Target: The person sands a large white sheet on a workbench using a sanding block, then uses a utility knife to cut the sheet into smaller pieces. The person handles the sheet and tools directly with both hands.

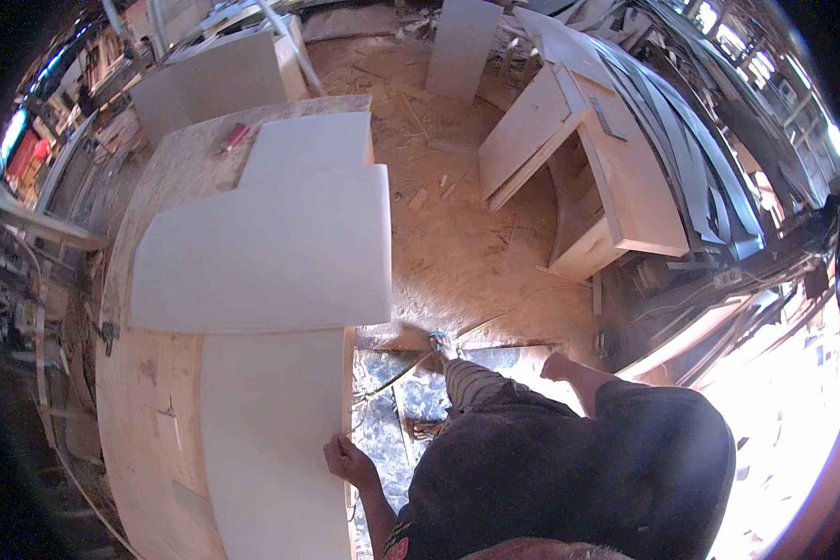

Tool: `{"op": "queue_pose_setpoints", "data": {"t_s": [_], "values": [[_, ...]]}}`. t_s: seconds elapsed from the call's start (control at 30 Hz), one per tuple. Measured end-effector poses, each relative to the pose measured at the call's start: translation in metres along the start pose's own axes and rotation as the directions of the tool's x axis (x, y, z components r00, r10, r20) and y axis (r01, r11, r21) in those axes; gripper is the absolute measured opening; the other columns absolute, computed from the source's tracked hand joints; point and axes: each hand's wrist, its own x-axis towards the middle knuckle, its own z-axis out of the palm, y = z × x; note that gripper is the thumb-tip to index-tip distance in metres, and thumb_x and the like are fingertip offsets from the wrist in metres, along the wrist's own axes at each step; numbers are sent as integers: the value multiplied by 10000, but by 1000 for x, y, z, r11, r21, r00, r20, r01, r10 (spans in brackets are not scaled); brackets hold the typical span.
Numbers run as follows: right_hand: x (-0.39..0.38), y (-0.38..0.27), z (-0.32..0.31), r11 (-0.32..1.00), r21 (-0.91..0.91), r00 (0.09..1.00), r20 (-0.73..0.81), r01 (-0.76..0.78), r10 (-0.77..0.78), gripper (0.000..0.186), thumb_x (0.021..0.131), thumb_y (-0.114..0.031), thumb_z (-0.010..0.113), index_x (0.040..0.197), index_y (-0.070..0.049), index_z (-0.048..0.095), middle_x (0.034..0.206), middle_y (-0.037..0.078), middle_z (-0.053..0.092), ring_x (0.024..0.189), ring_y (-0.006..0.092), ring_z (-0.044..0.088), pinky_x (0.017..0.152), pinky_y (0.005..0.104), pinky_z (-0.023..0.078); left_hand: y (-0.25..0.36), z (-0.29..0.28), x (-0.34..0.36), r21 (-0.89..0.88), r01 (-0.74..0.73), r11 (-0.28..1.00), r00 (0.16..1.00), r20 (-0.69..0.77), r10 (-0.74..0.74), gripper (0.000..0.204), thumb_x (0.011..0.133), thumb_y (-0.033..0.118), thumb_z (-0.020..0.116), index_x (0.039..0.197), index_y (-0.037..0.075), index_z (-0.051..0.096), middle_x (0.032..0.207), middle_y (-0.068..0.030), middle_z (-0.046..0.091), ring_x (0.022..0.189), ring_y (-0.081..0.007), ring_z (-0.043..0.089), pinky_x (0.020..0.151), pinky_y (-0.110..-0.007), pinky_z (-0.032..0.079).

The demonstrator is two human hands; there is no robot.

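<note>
My left hand [346,459] is at the right edge of a long white panel [275,439], its fingers bent over that edge. This panel lies on a wooden work table [149,411], its length running away from me. Across its far end rests a wider white panel [270,247] with one rounded corner. Another white board [308,145] lies partly beneath that one. My right hand [557,366] hangs over the floor to the right, apart from the table. Its fingers are too small and blurred to make out, and no held thing shows.
A pale wooden cabinet frame [625,177] stands on the dusty floor at right, with stacked sheets [700,140] beyond it. A red object [237,135] lies on the table's far end. My foot [440,343] is near a cable [392,381]. A large box-like piece [215,84] stands far left.
</note>
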Motion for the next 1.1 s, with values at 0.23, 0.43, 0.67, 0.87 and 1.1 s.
{"op": "queue_pose_setpoints", "data": {"t_s": [0.23, 0.43, 0.67, 0.87, 1.1], "values": [[25, 90, -8, 870, -429, 914, -197, 244, -354, 281, 798, -294, 694, 643, -62, 664, 631, 127, 643, 581, 190, 617, 572, 365, 494, 104, 123, 85, -197, -270, 943, 963, -27, 270, 214, 954, -16, 555, 1128, -76, 663, 895, -173, 637, 768, -294, 636, 651, -407, 509], [90, 85, -72, 934, -326, 978, -98, 144, -185, 113, 831, -212, 662, 765, -123, 678, 799, 102, 687, 787, 259, 701, 688, 419, 573, 184, 207, 141, -129, -205, 970, 978, 8, 208, 234, 918, -46, 581, 1132, -57, 676, 985, -176, 679, 896, -311, 686, 792, -413, 564], [109, 153, -195, 920, -380, 993, -102, -96, 61, 168, 875, -192, 634, 931, -146, 786, 973, 106, 761, 903, 332, 744, 726, 467, 619, 219, 304, 198, -95, -175, 980, 980, 82, 183, 267, 954, 87, 656, 1170, -70, 661, 1137, -202, 684, 1071, -322, 663, 936, -433, 531], [111, 210, -203, 906, -276, 934, -246, -322, 257, 158, 863, -206, 667, 966, -182, 784, 1010, 70, 758, 960, 285, 734, 751, 447, 609, 220, 354, 259, 199, -310, 930, 951, 43, 308, 393, 974, 208, 649, 1235, -85, 626, 1293, -268, 604, 1218, -421, 581, 1046, -516, 461], [137, 203, -151, 865, 38, 866, 3, -500, 500, 132, 827, -265, 704, 912, -199, 781, 923, -7, 765, 912, 220, 730, 699, 430, 588, 168, 386, 323, 286, -144, 948, 979, 181, 94, 514, 964, 223, 662, 1348, -99, 551, 1491, -279, 457, 1388, -410, 449, 1142, -517, 385]]}}
